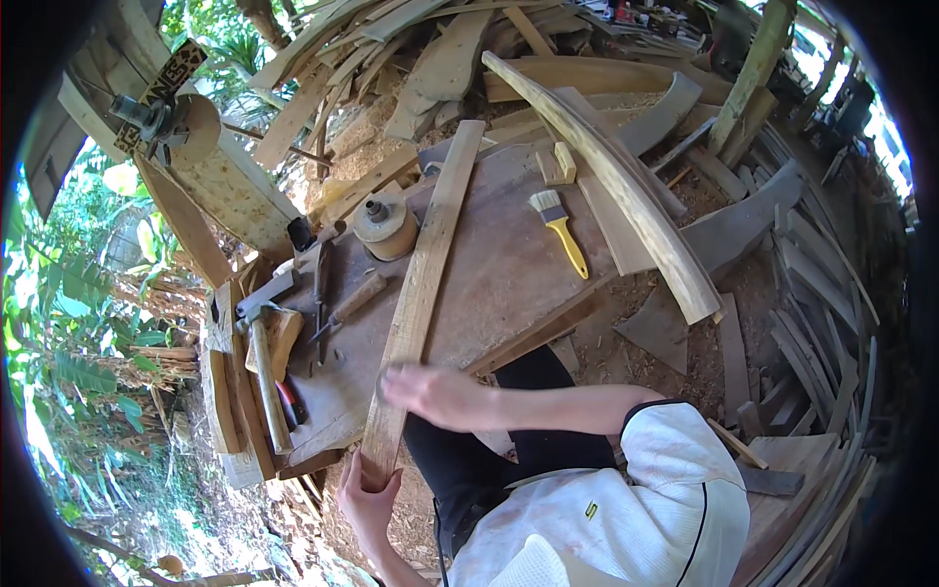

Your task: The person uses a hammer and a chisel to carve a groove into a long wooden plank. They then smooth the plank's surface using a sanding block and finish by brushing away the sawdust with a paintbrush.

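Observation:
A long pale wooden board (438, 245) lies across the worn bench (499, 293) and juts over its near edge. My left hand (367, 489) grips the board's near end, thumb and fingers on either side. My right hand (430, 396) is curled on the board farther up, over a small dark object at its fingertips, too blurred to make out. Left of the board lie a hammer (266, 382), a wooden-handled tool (357, 298) and red-handled pliers (290, 401). A round container (386, 225) stands beyond them, and a yellow-handled brush (559, 235) lies to the right.
A long curved timber (606, 186) and planks lie at the bench's right. Stacked offcuts (430, 73) fill the back and right side. Wooden posts (753, 68) stand at the back right. A metal fixture on a beam (235, 196) is at upper left, with plants beyond.

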{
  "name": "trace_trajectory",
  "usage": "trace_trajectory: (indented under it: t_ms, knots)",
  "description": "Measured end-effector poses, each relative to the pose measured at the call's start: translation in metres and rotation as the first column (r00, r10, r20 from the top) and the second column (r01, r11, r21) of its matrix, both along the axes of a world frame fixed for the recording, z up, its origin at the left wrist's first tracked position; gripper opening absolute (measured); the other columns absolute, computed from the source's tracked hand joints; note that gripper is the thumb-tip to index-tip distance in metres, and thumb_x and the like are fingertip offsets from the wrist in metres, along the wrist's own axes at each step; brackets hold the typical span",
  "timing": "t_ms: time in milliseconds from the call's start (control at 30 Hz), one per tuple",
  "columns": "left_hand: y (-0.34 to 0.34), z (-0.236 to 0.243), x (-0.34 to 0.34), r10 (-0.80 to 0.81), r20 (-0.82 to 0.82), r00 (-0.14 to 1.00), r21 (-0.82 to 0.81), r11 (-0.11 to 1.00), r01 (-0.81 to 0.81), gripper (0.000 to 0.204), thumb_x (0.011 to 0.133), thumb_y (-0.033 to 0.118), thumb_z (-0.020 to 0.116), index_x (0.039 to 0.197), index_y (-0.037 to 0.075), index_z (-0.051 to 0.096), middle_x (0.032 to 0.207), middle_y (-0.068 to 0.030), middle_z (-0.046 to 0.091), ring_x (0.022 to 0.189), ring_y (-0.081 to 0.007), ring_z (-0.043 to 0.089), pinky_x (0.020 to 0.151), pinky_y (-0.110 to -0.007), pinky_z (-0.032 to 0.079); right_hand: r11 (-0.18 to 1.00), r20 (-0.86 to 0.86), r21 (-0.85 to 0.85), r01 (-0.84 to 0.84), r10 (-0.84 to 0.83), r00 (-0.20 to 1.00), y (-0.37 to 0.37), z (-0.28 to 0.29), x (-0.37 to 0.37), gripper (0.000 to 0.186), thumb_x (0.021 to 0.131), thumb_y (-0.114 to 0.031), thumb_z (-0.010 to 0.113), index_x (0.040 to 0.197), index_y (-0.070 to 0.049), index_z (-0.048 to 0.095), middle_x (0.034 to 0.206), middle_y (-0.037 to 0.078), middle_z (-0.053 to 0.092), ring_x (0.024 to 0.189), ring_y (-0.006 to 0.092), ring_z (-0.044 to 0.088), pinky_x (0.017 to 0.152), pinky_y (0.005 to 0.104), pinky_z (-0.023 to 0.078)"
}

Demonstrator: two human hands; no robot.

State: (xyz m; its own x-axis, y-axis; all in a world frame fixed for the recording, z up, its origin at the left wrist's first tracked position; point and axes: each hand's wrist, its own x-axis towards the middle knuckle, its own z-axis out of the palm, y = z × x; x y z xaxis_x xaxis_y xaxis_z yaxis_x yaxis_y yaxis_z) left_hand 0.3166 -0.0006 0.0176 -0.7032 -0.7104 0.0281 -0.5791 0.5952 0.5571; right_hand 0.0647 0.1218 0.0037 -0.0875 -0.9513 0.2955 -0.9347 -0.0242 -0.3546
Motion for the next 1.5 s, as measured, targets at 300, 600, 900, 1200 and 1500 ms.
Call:
trace_trajectory:
  t_ms: [300, 600, 900, 1200, 1500]
  knots:
    - [0.002, -0.001, -0.018, 0.014, 0.002, 1.0, -0.026, 1.0, -0.014, 0.074, 0.065, 0.025, 0.095, 0.126, -0.007, 0.068, 0.115, -0.0228, 0.072, 0.105, -0.0402, 0.07, 0.094, -0.047, 0.055, 0.989, 0.044, -0.141, 0.045, -0.039, 0.998, 0.001, -0.018, 0.013, 0.044, 0.096, -0.002, 0.06, 0.139, 0.004, 0.06, 0.148, 0.019, 0.06, 0.141, 0.0316, 0.055, 0.12, 0.043, 0.046]
    - [0.005, 0.005, -0.029, -0.013, 0.071, 0.997, -0.072, 0.997, 0.018, 0.076, 0.067, 0.028, 0.094, 0.127, -0.008, 0.065, 0.119, -0.0254, 0.071, 0.109, -0.0426, 0.068, 0.097, -0.049, 0.054, 0.975, 0.027, -0.195, 0.103, -0.1, 0.995, 0.001, -0.023, 0.006, 0.043, 0.099, -0.004, 0.057, 0.139, 0.009, 0.058, 0.149, 0.023, 0.058, 0.142, 0.0335, 0.054, 0.122, 0.0411, 0.043]
    - [0.008, 0.005, -0.038, 0.005, 0.084, 0.996, -0.063, 0.998, 0.0, 0.077, 0.068, 0.028, 0.094, 0.128, -0.008, 0.063, 0.121, -0.0263, 0.07, 0.11, -0.0434, 0.068, 0.098, -0.049, 0.053, 0.965, -0.187, -0.216, 0.148, -0.189, 0.964, -0.005, -0.015, -0.022, 0.043, 0.093, -0.006, 0.061, 0.133, 0.008, 0.063, 0.136, 0.023, 0.066, 0.134, 0.0316, 0.061, 0.117, 0.0426, 0.046]
    - [0.009, 0.004, -0.03, 0.025, 0.091, 0.996, -0.053, 0.998, -0.02, 0.078, 0.069, 0.027, 0.093, 0.132, -0.003, 0.061, 0.12, -0.0239, 0.07, 0.113, -0.0428, 0.065, 0.1, -0.049, 0.051, 0.958, -0.118, -0.077, 0.277, -0.284, 0.951, -0.009, -0.007, -0.052, 0.041, 0.098, -0.005, 0.058, 0.137, 0.007, 0.061, 0.148, 0.022, 0.059, 0.143, 0.0321, 0.054, 0.121, 0.0395, 0.044]
    - [0.011, 0.003, -0.045, -0.08, -0.036, 0.996, -0.075, 0.994, 0.077, 0.07, 0.072, 0.029, 0.093, 0.128, -0.002, 0.063, 0.113, -0.0227, 0.071, 0.104, -0.0431, 0.069, 0.091, -0.049, 0.055, 0.989, 0.081, -0.131, 0.071, -0.06, 0.995, -0.006, -0.015, -0.013, 0.039, 0.097, -0.013, 0.056, 0.13, 0.005, 0.067, 0.142, 0.02, 0.065, 0.139, 0.0327, 0.057, 0.12, 0.0414, 0.044]
